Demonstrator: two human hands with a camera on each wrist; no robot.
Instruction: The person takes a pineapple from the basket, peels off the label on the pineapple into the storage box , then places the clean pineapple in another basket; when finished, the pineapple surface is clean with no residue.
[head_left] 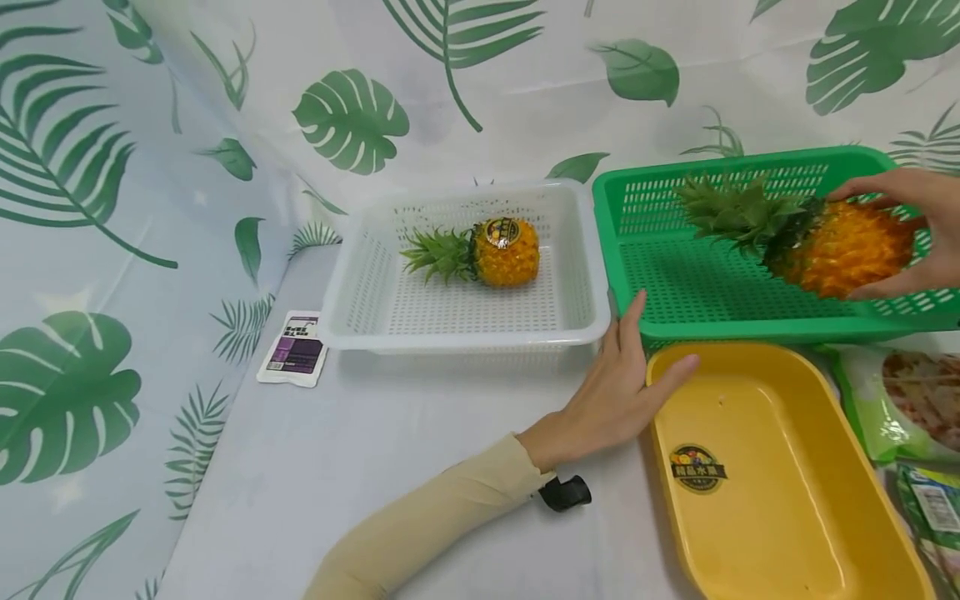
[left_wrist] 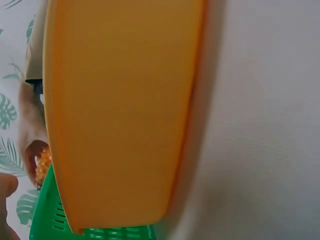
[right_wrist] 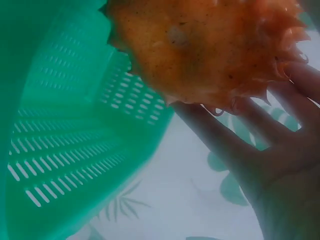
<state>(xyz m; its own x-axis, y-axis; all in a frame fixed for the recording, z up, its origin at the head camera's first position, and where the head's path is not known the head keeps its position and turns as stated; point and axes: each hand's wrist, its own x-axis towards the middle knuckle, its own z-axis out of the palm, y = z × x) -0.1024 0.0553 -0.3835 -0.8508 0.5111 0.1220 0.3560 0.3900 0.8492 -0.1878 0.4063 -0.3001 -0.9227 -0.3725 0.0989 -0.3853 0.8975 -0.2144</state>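
A leafy cloth (head_left: 187, 275) is hanging at the far left and along the back. Next to it, a purple and white packet (head_left: 292, 350) is lying flat on the pale surface (head_left: 420, 417), just beside the white basket (head_left: 465, 340). The white basket is sitting with lots of little holes in its bottom and sides. Inside it, the first pineapple (head_left: 510, 265) is lying on its side, and its green leaves are pointing left. It is wearing a round sticker (head_left: 502, 233) on its orange skin.

A tan sleeve (head_left: 442, 508) is reaching up from the bottom, and a black thing (head_left: 566, 493) is poking out under the wrist. The left hand (head_left: 611, 396) is not gripping anything. Its fingers are stretching out near where the white basket and the green basket (head_left: 750, 329) are meeting, and its thumb is sticking out over the rim of the yellow tub (head_left: 757, 483). The tub is showing a dark label (head_left: 697, 468) inside.

Behind the tub, the green basket is standing. Over it, the second pineapple (head_left: 851, 246) is leaning on its side, with its leaves pointing left. The right hand (head_left: 937, 204) is gripping its orange, bumpy body, fingers on top and thumb below. At the far right, a food bag (head_left: 926, 392) is lying above another bag (head_left: 937, 508).
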